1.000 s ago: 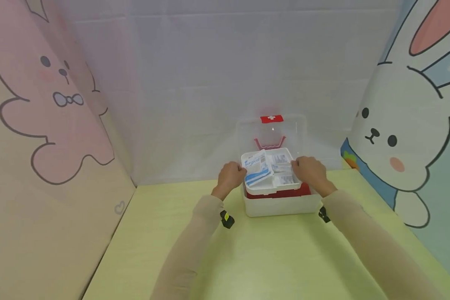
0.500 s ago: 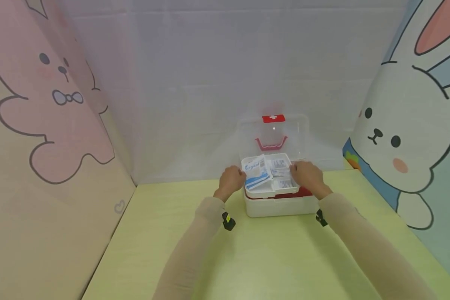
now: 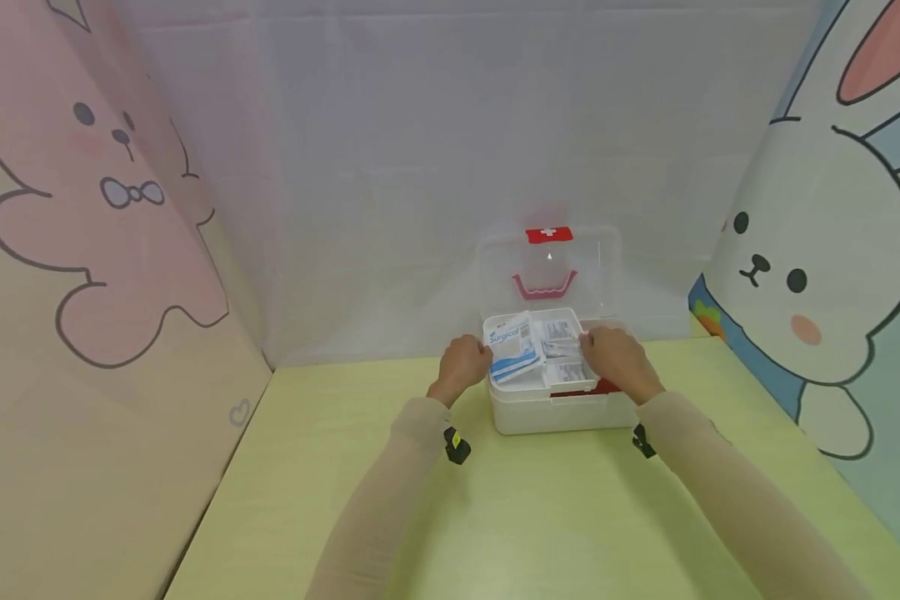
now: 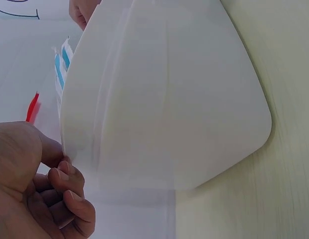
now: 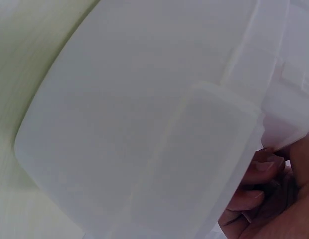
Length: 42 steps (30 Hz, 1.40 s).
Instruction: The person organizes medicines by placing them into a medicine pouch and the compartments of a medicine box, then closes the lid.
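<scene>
A white inner tray [image 3: 521, 392] lies over the left part of a white first-aid box [image 3: 570, 414], its front left edge down at the box's rim. My left hand [image 3: 465, 363] pinches the tray's left edge; in the left wrist view its thumb and fingertips [image 4: 65, 174] meet at the rim. At the tray's right side, my right hand [image 3: 617, 360] grips the edge with curled fingers, partly hidden behind the box wall [image 5: 134, 114] in the right wrist view. A packet marked "Surgical" [image 3: 512, 346] and several small clear-and-white packets [image 3: 559, 329] lie in the tray.
Behind the tray, the box's clear lid [image 3: 600, 262] stands raised against the white backdrop [image 3: 390, 183], showing a pink-red handle [image 3: 544, 292] and a red cross latch [image 3: 549, 235]. A red part [image 3: 607, 387] shows inside the box. Everything rests on a pale yellow table [image 3: 540, 517].
The tray has come down onto the box with both hands on its edges. Its front left edge now meets the box rim, covering much of the red part seen earlier.
</scene>
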{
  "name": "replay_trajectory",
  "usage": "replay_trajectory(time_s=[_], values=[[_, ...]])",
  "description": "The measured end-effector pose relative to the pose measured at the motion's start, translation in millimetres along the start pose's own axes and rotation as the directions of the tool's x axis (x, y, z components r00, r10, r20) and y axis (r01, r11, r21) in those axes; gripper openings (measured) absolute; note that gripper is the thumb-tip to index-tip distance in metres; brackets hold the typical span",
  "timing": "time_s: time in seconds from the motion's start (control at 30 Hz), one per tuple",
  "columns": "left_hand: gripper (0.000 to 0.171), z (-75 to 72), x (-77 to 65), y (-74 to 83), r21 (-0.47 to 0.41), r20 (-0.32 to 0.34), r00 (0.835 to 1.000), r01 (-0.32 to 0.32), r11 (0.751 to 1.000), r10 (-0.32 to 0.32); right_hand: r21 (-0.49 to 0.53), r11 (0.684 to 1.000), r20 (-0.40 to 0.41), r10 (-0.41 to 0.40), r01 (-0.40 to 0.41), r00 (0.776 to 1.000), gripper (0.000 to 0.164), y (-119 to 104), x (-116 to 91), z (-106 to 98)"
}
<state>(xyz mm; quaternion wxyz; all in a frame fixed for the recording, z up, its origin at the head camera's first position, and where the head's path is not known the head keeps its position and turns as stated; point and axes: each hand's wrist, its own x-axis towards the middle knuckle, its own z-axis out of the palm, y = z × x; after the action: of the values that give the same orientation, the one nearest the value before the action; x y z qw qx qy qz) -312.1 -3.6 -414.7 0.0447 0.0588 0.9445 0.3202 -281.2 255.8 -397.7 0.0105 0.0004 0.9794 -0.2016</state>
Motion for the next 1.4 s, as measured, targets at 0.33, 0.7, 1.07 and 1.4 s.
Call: replay_trajectory(time_s=[0.33, 0.7, 1.07, 1.4], values=[[0.037, 6.1, -1.5, -2.2, -0.006, -0.011, 1.000, -0.019, 1.000, 0.019, -0.038, 0.999, -0.011, -0.003, 0.002, 1.000, 0.043, 5.4, -0.6, 5.6], [0.040, 5.6, 1.4, -2.7, -0.047, -0.036, 0.999, -0.043, 0.998, 0.041, -0.037, 0.999, -0.041, -0.036, 0.034, 0.999, 0.039, 4.1, 4.2, -2.5], [0.040, 13.5, -0.4, -5.9, -0.030, -0.015, 1.000, -0.020, 0.999, 0.020, 0.003, 1.000, 0.002, -0.031, 0.031, 1.000, 0.040, 8.7, -0.6, 3.3], [0.030, 19.1, -2.9, -9.2, 0.031, -0.044, 0.999, -0.024, 0.999, 0.026, 0.040, 0.998, -0.026, -0.056, 0.057, 0.998, 0.035, 14.5, 2.7, 18.5]])
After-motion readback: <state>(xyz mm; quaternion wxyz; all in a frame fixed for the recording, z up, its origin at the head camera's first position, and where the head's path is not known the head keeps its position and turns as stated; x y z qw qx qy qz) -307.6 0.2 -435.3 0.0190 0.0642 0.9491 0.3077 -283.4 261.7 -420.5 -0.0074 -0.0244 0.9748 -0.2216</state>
